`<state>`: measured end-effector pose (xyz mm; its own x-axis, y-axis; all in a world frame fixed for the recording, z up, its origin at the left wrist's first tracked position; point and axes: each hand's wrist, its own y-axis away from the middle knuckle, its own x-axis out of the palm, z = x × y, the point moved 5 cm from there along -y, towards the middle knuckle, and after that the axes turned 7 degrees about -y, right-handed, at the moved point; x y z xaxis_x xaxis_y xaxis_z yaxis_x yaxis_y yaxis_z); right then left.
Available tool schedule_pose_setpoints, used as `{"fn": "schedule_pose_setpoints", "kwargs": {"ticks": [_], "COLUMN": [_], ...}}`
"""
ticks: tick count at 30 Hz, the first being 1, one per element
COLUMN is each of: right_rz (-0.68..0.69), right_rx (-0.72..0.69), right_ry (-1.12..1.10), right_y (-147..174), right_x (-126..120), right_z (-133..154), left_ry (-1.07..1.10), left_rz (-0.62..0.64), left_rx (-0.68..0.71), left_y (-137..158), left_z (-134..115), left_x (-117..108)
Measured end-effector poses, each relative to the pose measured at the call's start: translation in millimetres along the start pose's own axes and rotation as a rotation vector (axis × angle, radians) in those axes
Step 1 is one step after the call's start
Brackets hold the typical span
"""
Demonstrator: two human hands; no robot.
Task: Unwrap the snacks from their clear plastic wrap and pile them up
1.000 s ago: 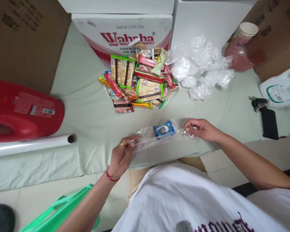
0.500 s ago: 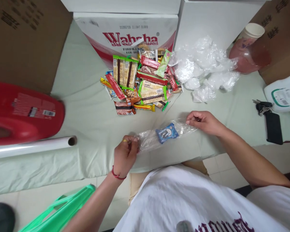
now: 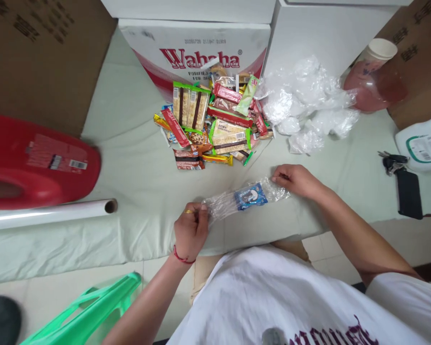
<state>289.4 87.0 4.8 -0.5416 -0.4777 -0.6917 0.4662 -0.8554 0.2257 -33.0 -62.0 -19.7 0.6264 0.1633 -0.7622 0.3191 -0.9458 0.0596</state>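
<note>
A sheet of clear plastic wrap (image 3: pixel 222 204) is stretched between my two hands, just above the table's near side. On or inside it sits a small blue snack packet (image 3: pixel 251 196) with a white figure on its front. My left hand (image 3: pixel 191 226) is closed on the wrap's left end, thumb against the bent fingers. At the right end, my right hand (image 3: pixel 296 180) pinches the wrap's upper corner between thumb and fingertips. Beyond the hands lies a heap of wrapped biscuits and snack bars (image 3: pixel 231 137).
Crumpled clear plastic (image 3: pixel 309 98) lies right of the snacks, before white boxes (image 3: pixel 197 43). A red jug (image 3: pixel 57 165) and a film roll (image 3: pixel 53 214) are at left. Keys (image 3: pixel 393 162), a black phone-like object (image 3: pixel 409 194) and a white jug (image 3: pixel 425 141) are at right. A green stool (image 3: pixel 93 306) stands below.
The wrap and blue packet stay between my hands; the packet now looks flatter and more face-up. My right hand has moved slightly inward. The whole view has shifted a little.
</note>
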Motion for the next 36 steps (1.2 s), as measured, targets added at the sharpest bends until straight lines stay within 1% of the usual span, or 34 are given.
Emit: {"fn": "schedule_pose_setpoints", "kwargs": {"ticks": [2, 4, 5, 6, 7, 9, 11, 13, 14, 16, 19, 20, 21, 22, 23, 24, 25, 27, 28, 29, 30, 32, 34, 36], "right_rz": [-0.159, -0.298, -0.325, -0.319, -0.284, -0.179, -0.078, 0.01, 0.054, 0.168, 0.376, 0.434, 0.477, 0.488, 0.456, 0.377, 0.251, -0.051, -0.173, -0.252, -0.293, -0.323, -0.352, -0.385], "right_rx": [-0.116, -0.285, -0.377, -0.461, -0.533, -0.628, -0.673, -0.693, -0.688, -0.64, -0.515, -0.483, -0.458, -0.438, -0.426, -0.418, -0.414, -0.421, -0.428, -0.438, -0.446, -0.473, -0.513, -0.561], "right_ry": [0.067, 0.066, 0.059, 0.061, 0.078, 0.145, 0.205, 0.238, 0.248, 0.273, 0.29, 0.266, 0.223, 0.168, 0.118, 0.088, 0.09, 0.178, 0.241, 0.298, 0.34, 0.38, 0.381, 0.351], "right_y": [8.8, 20.2, 25.7, 30.3, 33.9, 39.2, 44.7, 54.9, 62.3, 81.4, 115.2, 125.3, 133.4, 138.6, 140.4, 138.8, 134.4, 122.6, 116.2, 109.4, 102.3, 89.2, 80.5, 77.2], "right_x": [-8.1, -15.2, -15.8, -13.9, -9.8, 2.4, 16.0, 28.6, 34.4, 45.3, 54.2, 53.5, 51.1, 46.9, 41.2, 34.4, 27.3, 16.9, 16.2, 19.2, 24.8, 38.4, 49.0, 54.5], "right_z": [15.3, 36.9, 48.3, 59.0, 68.5, 81.8, 87.7, 88.7, 88.2, 85.3, 80.1, 79.0, 78.4, 78.0, 77.4, 76.2, 74.5, 70.5, 68.7, 67.2, 65.7, 63.7, 63.4, 64.8], "left_ry": [0.029, 0.033, 0.021, 0.0, -0.023, -0.047, -0.055, -0.084, -0.107, -0.145, -0.093, -0.056, -0.018, 0.011, 0.019, -0.001, -0.041, -0.144, -0.192, -0.232, -0.262, -0.322, -0.36, -0.352], "left_rz": [-0.131, -0.289, -0.357, -0.407, -0.437, -0.468, -0.472, -0.414, -0.353, -0.18, 0.078, 0.135, 0.16, 0.147, 0.093, 0.002, -0.113, -0.338, -0.419, -0.469, -0.491, -0.494, -0.495, -0.512], "left_rx": [0.157, 0.392, 0.524, 0.652, 0.767, 0.962, 1.097, 1.181, 1.205, 1.218, 1.178, 1.154, 1.124, 1.092, 1.064, 1.045, 1.034, 1.042, 1.05, 1.05, 1.045, 1.022, 0.999, 0.996], "left_y": [2.8, 9.0, 13.7, 19.1, 24.7, 36.9, 48.7, 58.1, 61.1, 63.7, 62.7, 61.9, 60.9, 59.7, 58.8, 58.5, 59.0, 62.1, 63.5, 63.8, 63.0, 59.3, 55.0, 51.4], "left_z": [-4.7, -11.7, -15.7, -19.4, -22.8, -28.8, -33.2, -35.4, -35.3, -31.8, -21.5, -18.4, -16.1, -14.8, -15.0, -16.6, -19.9, -31.1, -38.2, -45.6, -53.0, -66.6, -77.9, -87.3], "left_x": [-5.2, -13.6, -17.5, -20.6, -22.9, -26.6, -30.0, -31.2, -30.7, -27.8, -25.4, -25.6, -26.6, -28.4, -30.8, -33.3, -35.5, -35.7, -32.9, -28.4, -22.5, -8.8, 3.4, 11.6]}}
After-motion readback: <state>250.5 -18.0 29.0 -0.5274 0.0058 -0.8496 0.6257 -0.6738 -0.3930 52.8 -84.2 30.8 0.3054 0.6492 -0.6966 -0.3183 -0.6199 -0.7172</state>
